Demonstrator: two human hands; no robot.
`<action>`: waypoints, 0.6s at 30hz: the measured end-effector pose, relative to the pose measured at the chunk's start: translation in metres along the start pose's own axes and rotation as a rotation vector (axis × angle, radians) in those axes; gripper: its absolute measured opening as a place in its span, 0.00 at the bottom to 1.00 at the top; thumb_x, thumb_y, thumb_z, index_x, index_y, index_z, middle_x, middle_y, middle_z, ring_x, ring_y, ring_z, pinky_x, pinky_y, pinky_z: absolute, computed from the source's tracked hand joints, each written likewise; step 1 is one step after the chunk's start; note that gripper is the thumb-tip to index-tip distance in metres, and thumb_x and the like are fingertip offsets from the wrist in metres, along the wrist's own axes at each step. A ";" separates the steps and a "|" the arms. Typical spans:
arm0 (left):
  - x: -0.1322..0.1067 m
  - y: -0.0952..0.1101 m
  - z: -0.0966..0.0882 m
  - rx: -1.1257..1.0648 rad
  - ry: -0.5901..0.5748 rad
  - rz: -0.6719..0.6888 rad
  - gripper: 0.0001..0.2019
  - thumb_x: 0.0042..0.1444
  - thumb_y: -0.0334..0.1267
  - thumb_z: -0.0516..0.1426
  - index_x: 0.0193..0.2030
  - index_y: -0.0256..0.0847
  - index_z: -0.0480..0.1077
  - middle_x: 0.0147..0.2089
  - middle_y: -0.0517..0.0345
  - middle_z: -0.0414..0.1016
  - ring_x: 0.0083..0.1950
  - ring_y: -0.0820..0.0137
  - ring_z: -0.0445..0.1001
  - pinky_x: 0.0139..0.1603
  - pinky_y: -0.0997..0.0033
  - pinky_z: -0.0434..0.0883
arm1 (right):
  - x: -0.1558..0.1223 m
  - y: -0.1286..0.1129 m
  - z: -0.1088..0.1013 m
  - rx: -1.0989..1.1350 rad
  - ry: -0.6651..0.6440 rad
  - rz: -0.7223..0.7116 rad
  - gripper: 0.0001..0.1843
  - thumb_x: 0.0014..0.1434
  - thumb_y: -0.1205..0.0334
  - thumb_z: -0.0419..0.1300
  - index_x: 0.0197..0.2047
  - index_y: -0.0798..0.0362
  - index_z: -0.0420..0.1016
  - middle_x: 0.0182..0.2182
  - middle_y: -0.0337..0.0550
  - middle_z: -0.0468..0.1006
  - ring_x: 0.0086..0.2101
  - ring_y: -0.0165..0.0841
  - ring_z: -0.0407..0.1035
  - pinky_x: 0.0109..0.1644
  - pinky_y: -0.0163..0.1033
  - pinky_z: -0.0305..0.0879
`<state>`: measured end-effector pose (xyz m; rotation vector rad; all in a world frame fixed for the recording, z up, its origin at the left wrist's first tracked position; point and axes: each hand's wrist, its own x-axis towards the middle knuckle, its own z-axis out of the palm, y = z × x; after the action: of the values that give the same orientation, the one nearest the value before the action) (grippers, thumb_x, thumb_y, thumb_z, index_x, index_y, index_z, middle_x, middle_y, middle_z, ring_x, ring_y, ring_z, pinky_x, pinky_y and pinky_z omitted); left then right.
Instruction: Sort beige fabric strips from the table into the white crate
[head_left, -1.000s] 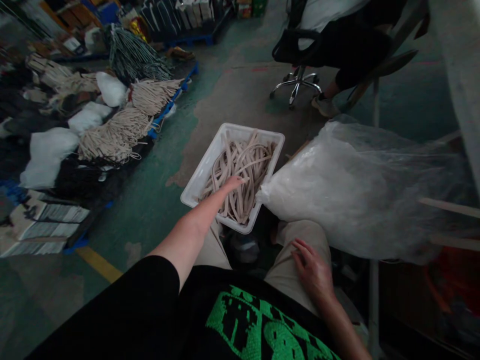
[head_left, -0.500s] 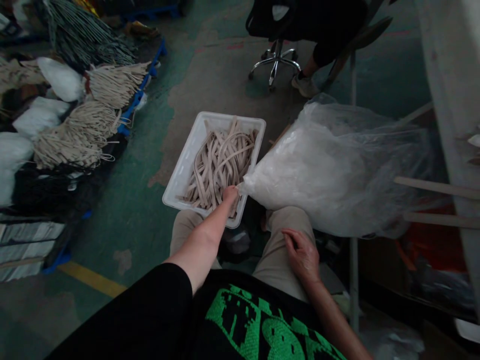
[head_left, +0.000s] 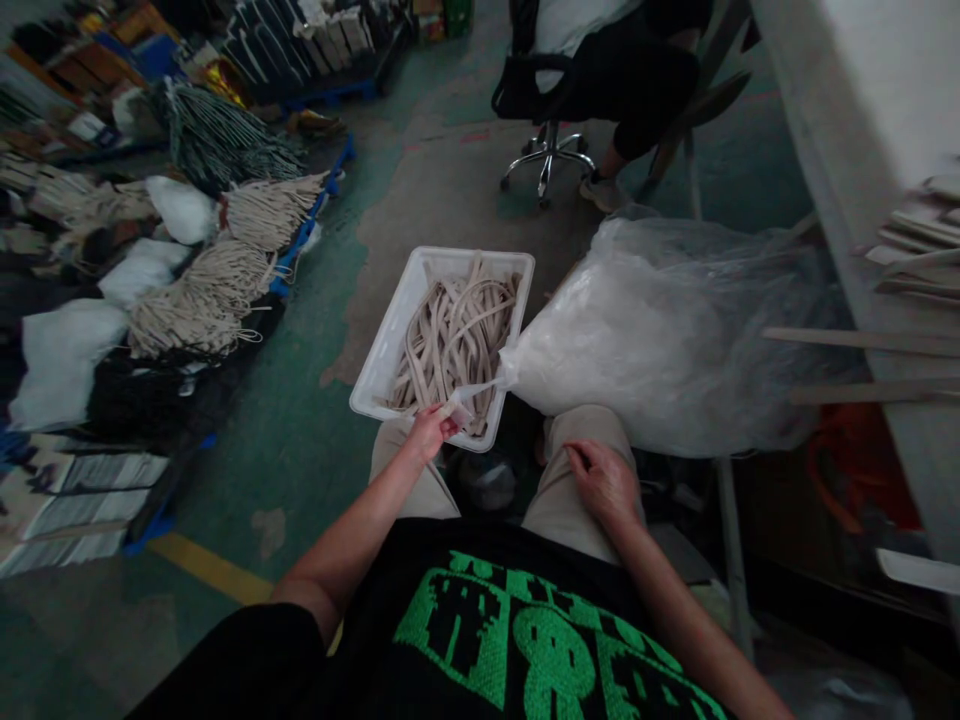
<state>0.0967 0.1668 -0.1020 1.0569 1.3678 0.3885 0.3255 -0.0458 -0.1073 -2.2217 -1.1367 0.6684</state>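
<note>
My left hand (head_left: 433, 432) pinches a small clear plastic bag (head_left: 466, 402) at the near edge of a white plastic tub. The small bag stretches toward the narrow tip of a large clear sack (head_left: 600, 330) stuffed with whitish plastic. Many flat beige straps (head_left: 457, 325) lie tangled inside the white tub (head_left: 379, 350), which stands in front of my knees. On my right thigh rests my right hand (head_left: 606, 482), holding nothing, its fingers loosely apart.
Bundles of beige cords (head_left: 202, 300) and white bags (head_left: 67, 350) lie on blue pallets at left. A worktable (head_left: 832, 180) with strips jutting out stands at right. Ahead, another person sits on a wheeled office chair (head_left: 551, 160).
My left hand has drawn back from the sack's tip toward my body, pulling the small plastic bag out with it. My right hand stays on my thigh. The view has tilted up slightly.
</note>
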 end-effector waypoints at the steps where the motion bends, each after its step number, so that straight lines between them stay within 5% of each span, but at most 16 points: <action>1: -0.018 0.002 -0.002 -0.117 -0.039 -0.013 0.16 0.50 0.48 0.65 0.37 0.37 0.72 0.37 0.50 0.81 0.38 0.66 0.80 0.40 0.67 0.75 | 0.001 -0.003 -0.001 0.020 -0.030 0.025 0.23 0.64 0.51 0.49 0.42 0.55 0.82 0.42 0.57 0.82 0.45 0.50 0.74 0.51 0.52 0.64; 4: -0.070 0.005 -0.001 -0.356 -0.190 -0.055 0.22 0.40 0.48 0.71 0.37 0.38 0.71 0.36 0.52 0.81 0.34 0.67 0.80 0.36 0.70 0.75 | 0.001 -0.021 0.000 0.107 -0.149 0.019 0.25 0.62 0.46 0.50 0.39 0.55 0.82 0.43 0.58 0.81 0.45 0.51 0.73 0.52 0.54 0.64; 6: -0.098 0.007 0.005 -0.323 -0.278 -0.056 0.23 0.40 0.48 0.72 0.37 0.38 0.71 0.33 0.54 0.80 0.31 0.68 0.79 0.33 0.72 0.74 | -0.001 -0.041 0.006 0.192 -0.275 -0.036 0.27 0.61 0.40 0.50 0.37 0.52 0.82 0.41 0.52 0.83 0.42 0.46 0.75 0.49 0.48 0.68; 11: -0.138 0.007 0.022 -0.185 -0.456 0.018 0.21 0.41 0.45 0.70 0.39 0.37 0.72 0.30 0.57 0.79 0.28 0.71 0.77 0.35 0.72 0.74 | -0.014 -0.107 0.019 0.831 -0.711 -0.002 0.40 0.61 0.28 0.43 0.29 0.56 0.76 0.23 0.46 0.77 0.25 0.34 0.71 0.33 0.39 0.68; 15: -0.146 0.010 0.026 -0.175 -0.482 0.014 0.24 0.39 0.45 0.70 0.41 0.38 0.73 0.30 0.59 0.77 0.29 0.71 0.76 0.38 0.69 0.75 | -0.009 -0.136 0.003 0.924 -0.536 0.015 0.33 0.56 0.32 0.57 0.37 0.57 0.78 0.22 0.39 0.75 0.20 0.29 0.63 0.25 0.35 0.61; 18: -0.149 0.021 0.029 -0.107 -0.516 0.058 0.23 0.37 0.49 0.70 0.37 0.37 0.74 0.28 0.58 0.76 0.29 0.69 0.75 0.38 0.67 0.74 | -0.003 -0.146 -0.021 0.729 -0.475 -0.132 0.27 0.59 0.39 0.58 0.38 0.56 0.81 0.24 0.39 0.75 0.24 0.29 0.65 0.27 0.34 0.60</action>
<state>0.0961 0.0521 -0.0003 1.0209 0.8495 0.2074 0.2559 0.0184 0.0057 -1.3946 -1.0117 1.3463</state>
